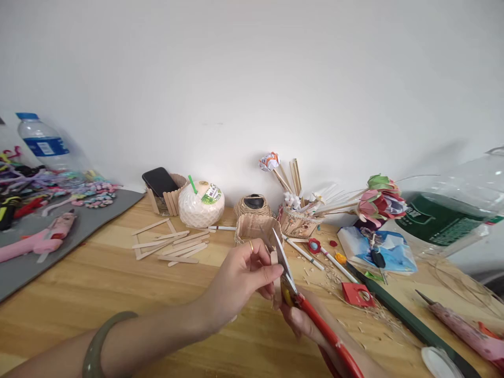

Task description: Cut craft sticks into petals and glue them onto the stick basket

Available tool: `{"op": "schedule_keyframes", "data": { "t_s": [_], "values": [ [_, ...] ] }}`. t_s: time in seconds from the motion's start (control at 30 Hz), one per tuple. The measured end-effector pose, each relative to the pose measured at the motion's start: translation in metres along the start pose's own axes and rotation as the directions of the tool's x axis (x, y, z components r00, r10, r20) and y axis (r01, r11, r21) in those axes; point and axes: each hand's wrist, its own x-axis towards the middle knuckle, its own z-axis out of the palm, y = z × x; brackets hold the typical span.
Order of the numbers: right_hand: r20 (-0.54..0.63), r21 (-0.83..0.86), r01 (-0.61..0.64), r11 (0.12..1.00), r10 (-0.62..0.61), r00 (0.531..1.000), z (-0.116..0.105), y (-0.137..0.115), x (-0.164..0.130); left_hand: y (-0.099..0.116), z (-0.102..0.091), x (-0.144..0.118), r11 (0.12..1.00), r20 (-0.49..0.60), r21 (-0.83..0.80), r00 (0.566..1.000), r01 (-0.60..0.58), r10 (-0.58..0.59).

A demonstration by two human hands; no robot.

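Between pinched left grip (pixel 240 275): stick (pixel 275 278), scissors (pixel 311 315).

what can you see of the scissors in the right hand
The scissors have red handles and bare metal blades, looking like steel with plastic grips. They are open, blades pointing up and away, tilted left. The right hand grips the handles low over the wooden table. The blades straddle a pale wooden stick pinched by the left hand.
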Motion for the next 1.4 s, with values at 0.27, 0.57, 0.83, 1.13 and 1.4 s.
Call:
{"op": "schedule_keyframes", "data": {
  "t_s": [0.27, 0.57, 0.83, 1.13, 1.4],
  "values": [
    [-0.033, -0.073, -0.031, 0.997, 0.029, 0.999, 0.000, -0.002, -0.003, -0.003, 0.000, 0.001, 0.996, 0.020, -0.092, 1.000, 0.021, -0.020],
    [-0.093, -0.164, -0.114, 0.980, 0.100, 0.991, 0.002, -0.013, -0.003, 0.001, 0.001, 0.001, 0.995, -0.021, -0.083, 0.998, 0.051, -0.052],
    [-0.106, -0.176, -0.144, 0.974, 0.127, 0.986, 0.000, -0.013, -0.003, 0.003, 0.002, -0.001, 0.994, -0.047, -0.084, 0.996, 0.068, -0.073],
    [-0.110, -0.204, -0.150, 0.967, 0.130, 0.985, 0.001, -0.015, -0.004, 0.003, 0.001, -0.002, 0.995, -0.049, -0.067, 0.996, 0.070, -0.074],
    [-0.123, -0.218, -0.154, 0.964, 0.130, 0.984, -0.001, -0.013, -0.005, 0.005, 0.001, 0.000, 0.996, -0.041, -0.055, 0.996, 0.075, -0.077]
  ]
}}
